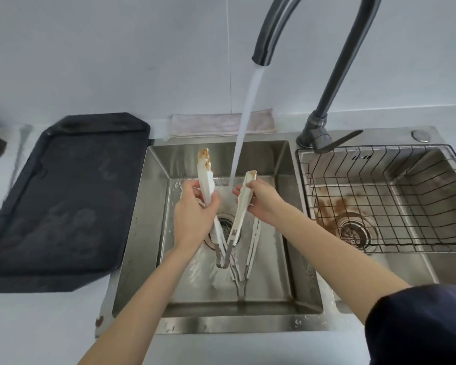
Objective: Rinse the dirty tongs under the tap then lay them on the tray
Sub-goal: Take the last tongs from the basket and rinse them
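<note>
The white, V-shaped tongs with a metal hinge (223, 206) hung over the steel sink basin (282, 262), hinge nearest the person and both arms pointing away and up, spread wide. The left hand (195, 209) had its fingers curled round the left arm, and the right hand (261, 200) pinched the right arm near its tip. The stream from the dark curved tap (269, 35) fell between the two arms, touching neither brown-soiled tip. The black rectangular tray (66, 196) lay well apart on the left, closer to the left hand.
</note>
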Demonstrator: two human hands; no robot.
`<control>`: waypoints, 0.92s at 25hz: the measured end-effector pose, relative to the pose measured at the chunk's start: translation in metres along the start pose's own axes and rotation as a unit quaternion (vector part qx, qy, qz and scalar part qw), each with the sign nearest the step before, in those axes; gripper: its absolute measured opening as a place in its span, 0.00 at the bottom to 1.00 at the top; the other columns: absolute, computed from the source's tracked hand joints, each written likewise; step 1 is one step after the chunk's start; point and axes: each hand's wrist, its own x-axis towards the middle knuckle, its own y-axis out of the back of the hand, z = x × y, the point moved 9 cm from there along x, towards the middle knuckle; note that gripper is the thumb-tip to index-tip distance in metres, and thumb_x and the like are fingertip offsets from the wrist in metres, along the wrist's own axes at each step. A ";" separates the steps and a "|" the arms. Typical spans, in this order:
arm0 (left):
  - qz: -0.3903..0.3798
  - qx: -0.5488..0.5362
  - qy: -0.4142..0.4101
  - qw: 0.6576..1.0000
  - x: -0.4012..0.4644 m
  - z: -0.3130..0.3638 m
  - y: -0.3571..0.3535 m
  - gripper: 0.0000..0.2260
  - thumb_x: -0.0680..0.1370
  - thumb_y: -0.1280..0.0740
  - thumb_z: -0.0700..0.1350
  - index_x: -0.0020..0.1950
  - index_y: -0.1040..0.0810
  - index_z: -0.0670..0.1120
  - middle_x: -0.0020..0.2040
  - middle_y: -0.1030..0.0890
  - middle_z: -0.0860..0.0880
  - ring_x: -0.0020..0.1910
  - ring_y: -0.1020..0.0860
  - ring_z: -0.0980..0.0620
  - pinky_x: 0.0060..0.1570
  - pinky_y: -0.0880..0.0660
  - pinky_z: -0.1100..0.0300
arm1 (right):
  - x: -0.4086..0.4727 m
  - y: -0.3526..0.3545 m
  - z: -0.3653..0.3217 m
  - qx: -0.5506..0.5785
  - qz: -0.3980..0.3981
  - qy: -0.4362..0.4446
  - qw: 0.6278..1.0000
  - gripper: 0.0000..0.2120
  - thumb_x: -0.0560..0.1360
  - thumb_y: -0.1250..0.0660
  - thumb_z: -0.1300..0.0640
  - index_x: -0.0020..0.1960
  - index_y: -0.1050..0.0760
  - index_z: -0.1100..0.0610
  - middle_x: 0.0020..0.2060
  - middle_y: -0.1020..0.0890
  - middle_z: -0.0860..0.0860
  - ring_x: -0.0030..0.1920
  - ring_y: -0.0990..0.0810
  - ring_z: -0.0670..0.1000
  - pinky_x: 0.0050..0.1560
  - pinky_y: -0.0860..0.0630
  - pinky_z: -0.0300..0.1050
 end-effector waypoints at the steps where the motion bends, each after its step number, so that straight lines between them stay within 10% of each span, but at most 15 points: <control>1: 0.002 -0.008 0.006 1.000 0.006 -0.003 0.004 0.14 0.75 0.34 0.48 0.56 0.31 0.44 0.41 0.25 0.54 0.33 0.27 0.60 0.32 0.33 0.69 | 0.006 -0.007 0.002 0.023 0.000 -0.015 1.000 0.21 0.80 0.48 0.65 0.72 0.41 0.62 0.63 0.26 0.63 0.63 0.24 0.58 0.68 0.31 0.54; 8: 0.012 -0.030 0.024 0.999 0.036 -0.016 0.014 0.11 0.75 0.34 0.50 0.51 0.34 0.48 0.37 0.29 0.60 0.33 0.28 0.61 0.32 0.30 0.75 | 0.050 -0.024 0.023 0.033 0.034 -0.084 0.995 0.18 0.80 0.45 0.57 0.67 0.34 0.66 0.42 0.24 0.57 0.42 0.23 0.52 0.54 0.25 0.47; 12: 0.005 -0.068 0.085 0.994 0.038 -0.041 0.009 0.13 0.75 0.34 0.49 0.55 0.30 0.44 0.38 0.27 0.59 0.36 0.24 0.57 0.36 0.23 0.63 | 0.060 -0.028 0.031 0.050 0.025 -0.106 0.993 0.10 0.80 0.44 0.53 0.45 0.31 0.58 0.34 0.30 0.54 0.33 0.30 0.50 0.34 0.30 0.42; 23: -0.074 -0.243 0.274 0.928 0.008 -0.088 -0.030 0.10 0.79 0.41 0.44 0.60 0.30 0.43 0.40 0.24 0.49 0.24 0.20 0.56 0.25 0.20 0.60 | 0.050 -0.029 0.005 0.030 0.034 -0.077 0.996 0.21 0.78 0.40 0.46 0.31 0.33 0.57 0.15 0.32 0.49 0.15 0.32 0.46 0.20 0.30 0.32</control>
